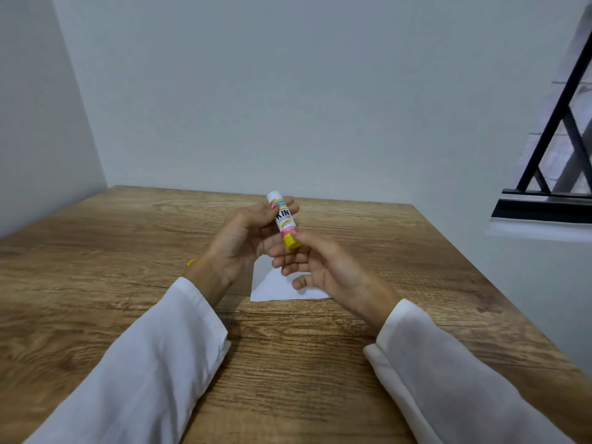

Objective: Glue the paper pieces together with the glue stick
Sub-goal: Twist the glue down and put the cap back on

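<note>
The left hand is gripping the glue stick upright above the wooden table, fingers curled round its barrel. The right hand is pinching its yellow near end. White paper is lying beneath both hands.

One glue stick is up above the table, with one white end and one yellow end. Two hands are on it: the left hand and the right hand. One white paper lies on the table beneath them. Two white sleeves cross the table's near edge.
</note>
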